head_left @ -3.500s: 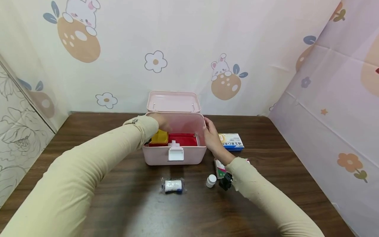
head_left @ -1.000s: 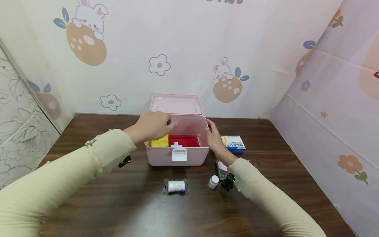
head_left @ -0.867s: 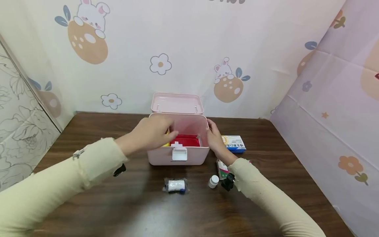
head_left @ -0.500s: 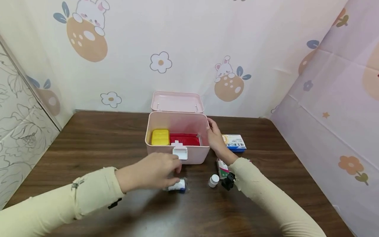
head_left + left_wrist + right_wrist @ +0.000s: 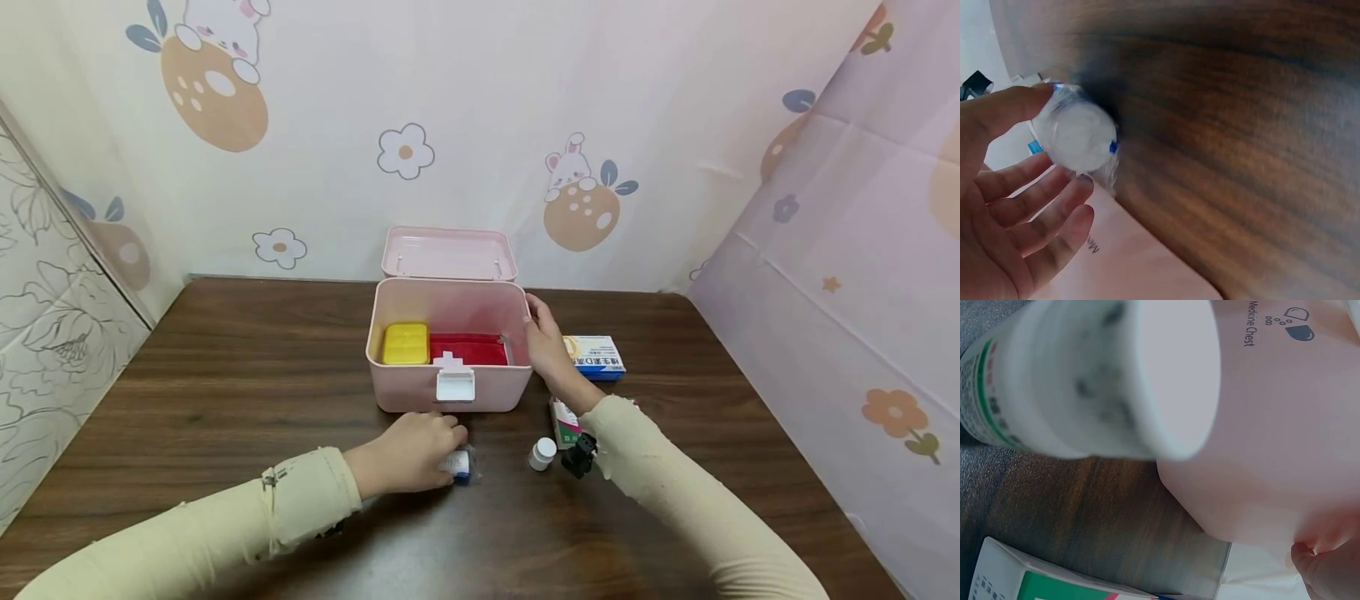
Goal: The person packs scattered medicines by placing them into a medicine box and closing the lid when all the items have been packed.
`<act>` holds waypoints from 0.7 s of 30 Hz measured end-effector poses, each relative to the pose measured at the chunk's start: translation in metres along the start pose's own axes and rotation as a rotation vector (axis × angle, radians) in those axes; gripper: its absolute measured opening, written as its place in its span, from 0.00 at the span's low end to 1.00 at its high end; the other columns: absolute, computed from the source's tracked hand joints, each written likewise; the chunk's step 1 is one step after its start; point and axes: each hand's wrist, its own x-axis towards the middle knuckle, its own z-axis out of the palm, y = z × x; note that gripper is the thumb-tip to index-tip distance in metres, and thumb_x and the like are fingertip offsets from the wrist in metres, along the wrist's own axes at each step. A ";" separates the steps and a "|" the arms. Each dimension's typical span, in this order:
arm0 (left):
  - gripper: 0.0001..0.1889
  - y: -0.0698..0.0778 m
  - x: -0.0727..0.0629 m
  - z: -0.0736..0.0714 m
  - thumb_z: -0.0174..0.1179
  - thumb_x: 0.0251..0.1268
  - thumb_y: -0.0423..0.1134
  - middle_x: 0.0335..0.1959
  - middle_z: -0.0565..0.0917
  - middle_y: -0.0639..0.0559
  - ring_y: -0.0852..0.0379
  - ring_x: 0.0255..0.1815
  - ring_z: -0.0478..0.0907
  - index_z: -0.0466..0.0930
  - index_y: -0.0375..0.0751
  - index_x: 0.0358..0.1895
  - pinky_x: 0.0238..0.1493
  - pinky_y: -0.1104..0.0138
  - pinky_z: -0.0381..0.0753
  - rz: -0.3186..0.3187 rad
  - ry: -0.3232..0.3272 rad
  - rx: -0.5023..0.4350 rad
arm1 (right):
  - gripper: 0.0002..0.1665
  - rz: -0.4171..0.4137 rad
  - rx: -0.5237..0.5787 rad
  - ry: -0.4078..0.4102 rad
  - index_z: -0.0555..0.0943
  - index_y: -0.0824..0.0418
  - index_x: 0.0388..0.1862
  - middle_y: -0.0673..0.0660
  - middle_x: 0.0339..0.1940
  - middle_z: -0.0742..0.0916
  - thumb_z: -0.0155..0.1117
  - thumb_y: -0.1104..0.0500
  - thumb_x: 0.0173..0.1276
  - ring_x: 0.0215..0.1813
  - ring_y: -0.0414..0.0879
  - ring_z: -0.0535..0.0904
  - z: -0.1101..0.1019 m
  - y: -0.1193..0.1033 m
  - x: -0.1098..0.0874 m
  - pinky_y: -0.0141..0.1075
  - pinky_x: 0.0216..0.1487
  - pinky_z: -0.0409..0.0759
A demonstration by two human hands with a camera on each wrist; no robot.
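Observation:
My left hand (image 5: 412, 450) is down on the table in front of the pink medicine box (image 5: 405, 392). In the left wrist view its thumb and fingers close around the ends of a plastic-wrapped bandage roll (image 5: 1082, 134); in the head view the hand covers much of that roll. My right hand (image 5: 549, 350) holds the box by its right wall, near the rim. The lid (image 5: 450, 254) stands raised at the back. Inside lie a yellow case (image 5: 407, 344) at left and a red zip pouch (image 5: 472, 350) beside it.
A white pill bottle (image 5: 542, 454) stands right of the roll, close to the right wrist camera. Behind it, partly under my right forearm, is a green-and-white carton (image 5: 564, 425). A blue-and-white carton (image 5: 596, 358) lies farther right on the dark wooden table (image 5: 247, 367).
My left hand has come out of the box, leaving the yellow case inside, and moved forward and down to the bandage roll. The right hand stays at the box wall.

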 end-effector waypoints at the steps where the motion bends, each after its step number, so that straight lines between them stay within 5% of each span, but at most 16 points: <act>1: 0.14 0.000 0.000 0.001 0.72 0.47 0.45 0.28 0.78 0.53 0.56 0.27 0.76 0.78 0.42 0.33 0.26 0.65 0.76 0.003 -0.004 -0.004 | 0.28 0.000 0.003 0.001 0.51 0.63 0.75 0.63 0.72 0.63 0.35 0.62 0.78 0.71 0.57 0.59 0.000 0.000 0.000 0.49 0.68 0.60; 16: 0.10 0.002 -0.003 0.003 0.70 0.47 0.38 0.26 0.78 0.54 0.57 0.24 0.75 0.78 0.42 0.30 0.22 0.67 0.74 0.016 0.011 -0.018 | 0.28 -0.001 -0.001 -0.003 0.51 0.61 0.76 0.62 0.72 0.63 0.35 0.61 0.79 0.71 0.56 0.59 0.000 -0.001 0.002 0.49 0.69 0.59; 21: 0.10 0.008 -0.006 -0.017 0.69 0.48 0.40 0.26 0.79 0.55 0.60 0.23 0.73 0.80 0.42 0.33 0.21 0.69 0.72 0.053 0.034 -0.053 | 0.28 -0.007 0.005 -0.004 0.51 0.62 0.75 0.63 0.72 0.63 0.35 0.62 0.78 0.71 0.57 0.59 0.001 0.002 0.001 0.49 0.69 0.58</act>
